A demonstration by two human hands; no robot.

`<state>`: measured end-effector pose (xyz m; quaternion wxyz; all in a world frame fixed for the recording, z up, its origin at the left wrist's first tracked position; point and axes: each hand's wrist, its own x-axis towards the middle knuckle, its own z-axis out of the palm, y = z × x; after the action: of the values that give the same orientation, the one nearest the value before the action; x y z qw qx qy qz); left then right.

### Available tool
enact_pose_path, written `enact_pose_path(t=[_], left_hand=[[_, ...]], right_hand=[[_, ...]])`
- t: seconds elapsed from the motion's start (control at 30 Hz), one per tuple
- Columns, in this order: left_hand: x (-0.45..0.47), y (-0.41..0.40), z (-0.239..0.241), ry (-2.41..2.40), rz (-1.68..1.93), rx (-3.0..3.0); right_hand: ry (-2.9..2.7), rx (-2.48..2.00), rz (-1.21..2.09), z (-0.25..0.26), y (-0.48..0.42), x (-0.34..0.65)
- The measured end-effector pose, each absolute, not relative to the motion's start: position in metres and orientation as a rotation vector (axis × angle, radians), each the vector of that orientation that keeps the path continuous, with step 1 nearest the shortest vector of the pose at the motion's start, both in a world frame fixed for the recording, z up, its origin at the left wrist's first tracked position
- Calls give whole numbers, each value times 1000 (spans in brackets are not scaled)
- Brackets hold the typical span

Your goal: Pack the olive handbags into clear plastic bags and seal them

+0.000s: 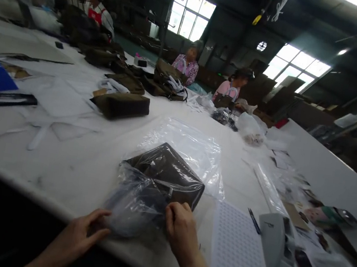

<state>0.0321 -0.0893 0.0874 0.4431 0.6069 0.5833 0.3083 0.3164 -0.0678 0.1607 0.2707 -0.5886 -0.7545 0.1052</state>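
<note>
A dark olive-brown fabric item (173, 168), perhaps a folded bag, lies on the white table inside a clear plastic bag (134, 208). The plastic's loose, crumpled end points toward me. My right hand (182, 229) is closed at the near right side, its fingers pinched on the film. My left hand (81, 231) is at the near left edge of the plastic, thumb and forefinger apart; its other fingers are partly hidden. Beyond the wrapped item lie flat clear plastic bags (196, 147).
To the right are a sheet of small labels (237, 255), a pen (254, 221), a grey tape dispenser (277, 246) and a drink can (333, 216). Olive fabric bags (122, 105) and papers are at left. Several people (187, 65) are across the table.
</note>
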Motion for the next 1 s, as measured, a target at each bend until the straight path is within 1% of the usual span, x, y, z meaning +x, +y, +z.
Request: enact_pose_path(t=[0.03,0.1,0.33,0.43,0.5,0.6,0.67,0.7,0.77,0.83,0.93,1.0], left_hand=[[33,-91,87,1453,681,1516],[36,-92,83,1466,632,1481],[27,-86,56,1472,714,1363],[17,-84,55,1443,683,1366],[16,-81,67,1515,676,1410],[31,-69,94,1717,920,1690],[53,-57,102,1638,1095,2057],[66,-50,102,1544,1117,2251],[89,-37,91,1444,1076,2553],[104,-26,74,1485,987,2700],[110,-16,54,1567,885,2729],[108,-13,49,1583,855,2719]], right_hand=[[-2039,-1574,264,161,-66,314],[-2070,-1525,251,164,-60,308],[-2122,-1279,302,167,-22,286],[-2223,-1316,236,162,-12,282],[-2345,-1425,164,160,-8,279],[-2485,-1562,97,158,-2,273],[-2534,-1600,89,158,2,269],[-2544,-1618,87,158,3,268],[-2549,-1653,77,159,4,265],[-2554,-1672,54,158,6,263],[-2581,-1660,-5,156,10,260],[-2581,-1660,-16,157,11,256]])
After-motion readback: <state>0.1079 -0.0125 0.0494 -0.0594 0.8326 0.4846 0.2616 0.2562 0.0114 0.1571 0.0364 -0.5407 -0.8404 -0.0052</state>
